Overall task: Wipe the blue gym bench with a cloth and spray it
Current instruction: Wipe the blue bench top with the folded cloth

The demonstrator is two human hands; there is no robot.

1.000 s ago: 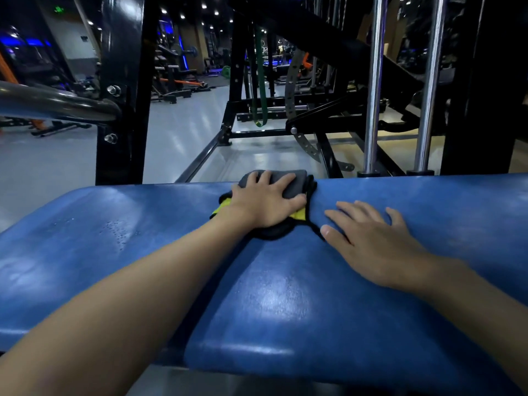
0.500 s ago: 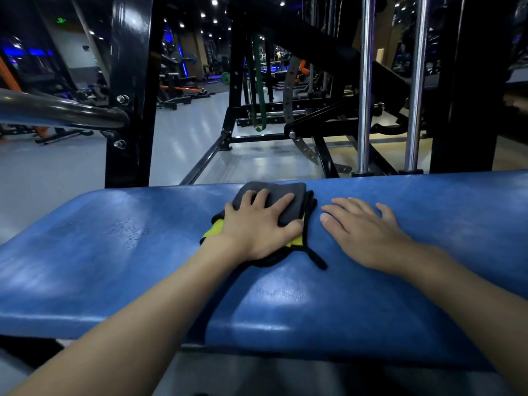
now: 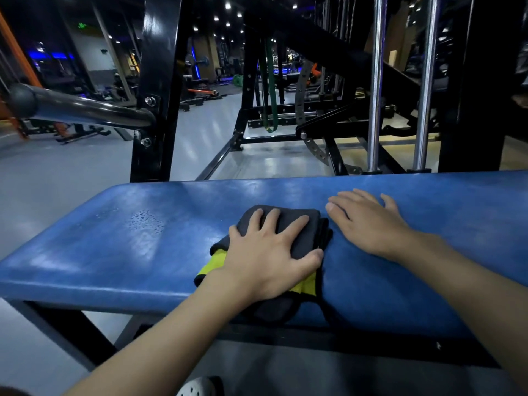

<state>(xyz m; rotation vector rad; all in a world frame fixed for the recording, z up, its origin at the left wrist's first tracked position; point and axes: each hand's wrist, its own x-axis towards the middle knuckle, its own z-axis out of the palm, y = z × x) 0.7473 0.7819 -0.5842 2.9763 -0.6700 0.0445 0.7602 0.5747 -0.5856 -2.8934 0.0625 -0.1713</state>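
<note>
**Left hand flat on the cloth, mid-bench**

The blue bench (image 3: 143, 252) runs across the lower middle of the view, and its right end is cut off by the picture edge. A dark grey cloth (image 3: 297, 224) with a yellow face lies folded on the padding near the front edge. Its lower fold droops over that edge, and much of it is hidden under the left hand (image 3: 265, 252). That hand lies palm down on the cloth with fingers spread and straight, the thumb at the cloth's right border. The right hand (image 3: 368, 224) rests flat on bare padding just beside the cloth, fingers straight and close together, holding nothing. Whether it touches the cloth cannot be told.

A patch of small droplets (image 3: 145, 221) sits on the padding left of the cloth. Under the bench only part of a dark leg shows.

Behind stand a black upright (image 3: 160, 90) with a rounded handle bar (image 3: 85, 110), two chrome rods (image 3: 377, 81) and a hanging green band (image 3: 270, 90). The machines farther back are dim and hard to make out. A white perforated shoe (image 3: 197, 387) is cut off at the bottom edge.
</note>
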